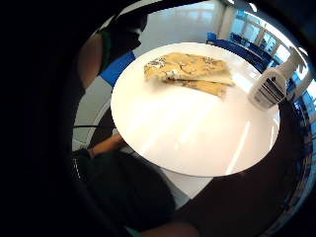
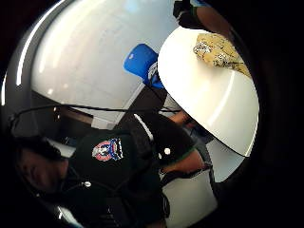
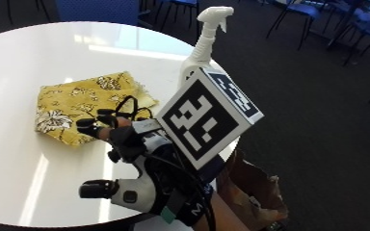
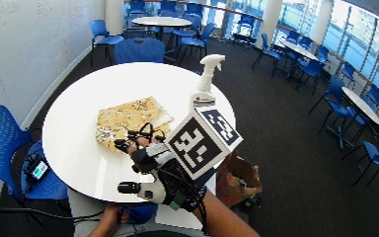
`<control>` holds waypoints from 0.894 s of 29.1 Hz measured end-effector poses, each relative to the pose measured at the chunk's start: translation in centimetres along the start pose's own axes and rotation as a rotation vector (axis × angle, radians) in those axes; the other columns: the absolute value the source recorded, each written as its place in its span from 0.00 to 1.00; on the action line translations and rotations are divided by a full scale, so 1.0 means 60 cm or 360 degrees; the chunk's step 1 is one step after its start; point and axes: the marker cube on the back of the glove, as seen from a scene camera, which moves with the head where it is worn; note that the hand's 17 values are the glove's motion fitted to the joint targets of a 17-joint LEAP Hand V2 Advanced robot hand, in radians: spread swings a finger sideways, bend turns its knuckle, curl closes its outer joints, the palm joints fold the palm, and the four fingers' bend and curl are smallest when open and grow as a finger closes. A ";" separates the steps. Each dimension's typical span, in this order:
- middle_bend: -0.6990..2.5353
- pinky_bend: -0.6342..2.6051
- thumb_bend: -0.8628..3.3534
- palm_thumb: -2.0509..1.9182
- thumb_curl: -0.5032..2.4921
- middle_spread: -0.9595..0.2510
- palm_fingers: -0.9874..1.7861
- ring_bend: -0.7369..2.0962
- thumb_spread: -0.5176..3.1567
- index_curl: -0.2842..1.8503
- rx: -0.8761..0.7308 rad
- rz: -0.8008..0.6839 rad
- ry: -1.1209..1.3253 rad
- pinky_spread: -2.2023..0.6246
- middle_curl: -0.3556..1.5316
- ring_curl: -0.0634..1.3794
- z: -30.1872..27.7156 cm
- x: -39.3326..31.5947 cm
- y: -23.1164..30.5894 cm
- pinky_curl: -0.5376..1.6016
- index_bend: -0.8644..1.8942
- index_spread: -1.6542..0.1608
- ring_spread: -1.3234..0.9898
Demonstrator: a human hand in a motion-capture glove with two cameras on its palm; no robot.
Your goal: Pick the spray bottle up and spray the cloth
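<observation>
- Round white glossy counter (image 3: 57, 57) carries both task items; wide outside view shows a blue plastic chair (image 4: 5, 133) just beside its left edge.
- Folded yellow cloth w/ white floral print (image 3: 85, 103) lies flat on the counter, left-of-centre in outside view. One corner of the top layer sits a bit skewed over the lower layer; also seen in little-finger-side palm view (image 1: 190, 71).
- Black-gloved right hand (image 3: 124, 139) hangs above the counter's near part, in front of the cloth, not touching it or anything else.
- Grip: fingers (image 3: 98, 122) slightly bent, relaxed, pointing toward the cloth; holding nothing.
- White plastic spray bottle w/ trigger nozzle (image 3: 204, 36) stands upright on the counter near its right edge, beyond the hand and right of the cloth, apart from both. Lower body hidden behind the hand's rig in outside view; palm view shows its body w/ dark-print label (image 1: 271, 84).
- Brown paper bag (image 3: 252, 190) on the dark floor, right of the counter, by the person's forearm.
- Other blue chairs + white tables stand further back in the room.
</observation>
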 end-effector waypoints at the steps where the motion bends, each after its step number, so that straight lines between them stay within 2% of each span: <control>1: 0.30 0.28 0.24 0.59 0.19 0.77 0.58 0.37 0.25 0.17 0.0000 0.0000 0.0001 0.82 0.23 0.10 0.000 0.000 0.000 0.28 0.41 0.78 0.57; 12: 0.29 0.26 0.23 0.60 0.21 0.76 0.57 0.38 0.38 0.24 0.0034 0.0020 0.0012 0.85 0.28 0.18 -0.003 0.005 -0.001 0.33 0.40 0.69 0.57; 26: 0.29 0.26 0.23 0.64 0.24 0.75 0.62 0.40 0.43 0.25 0.0499 0.0296 0.0022 0.85 0.32 0.22 -0.066 0.104 -0.039 0.37 0.36 0.68 0.55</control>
